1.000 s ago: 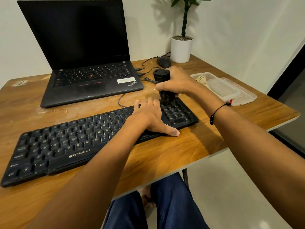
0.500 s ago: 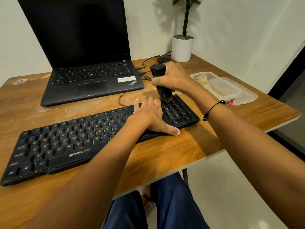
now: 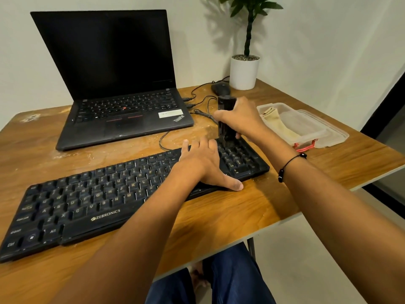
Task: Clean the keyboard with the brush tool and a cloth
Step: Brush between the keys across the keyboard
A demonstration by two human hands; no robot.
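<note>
Two hands on keyboard (image 3: 105,200), which lies diagonal near the table (image 3: 252,216) front edge. Left hand (image 3: 203,165) flat, grip relaxed. Right hand (image 3: 241,119) grips brush (image 3: 225,104) upright at the far-right keys. Cloth (image 3: 276,119) in box (image 3: 317,128) by right edge.
</note>
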